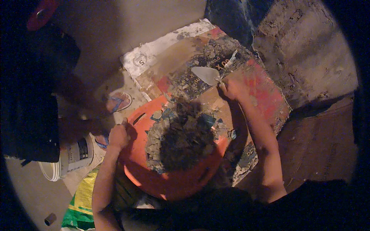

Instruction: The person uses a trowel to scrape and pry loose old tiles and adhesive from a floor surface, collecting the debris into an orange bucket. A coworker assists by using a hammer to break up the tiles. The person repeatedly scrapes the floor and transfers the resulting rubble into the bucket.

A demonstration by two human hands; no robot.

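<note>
Both hands are busy: my left hand [117, 135] grips the rim of the orange tub [154, 181], heaped with broken rubble [181, 138], while my right hand [228, 89] is closed around a trowel [206, 74] over the debris-strewn printed cardboard [262, 92] behind it.

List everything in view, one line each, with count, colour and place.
basin: one, orange, centre, tilted, filled with grey rubble.
rubble: one heap, grey-brown, inside the basin.
trowel: one, grey pointed blade, over the flattened cardboard.
flattened cardboard: one sheet, red and brown, littered with debris, upper centre.
bucket: one, white, lying on its side, left.
sack: one, yellow and green, lower left.
sandals: two, blue straps, on another person's feet, left of the basin; one mostly hidden.
left hand: one, on the basin's rim.
right hand: one, grip closed on the trowel handle.
</note>
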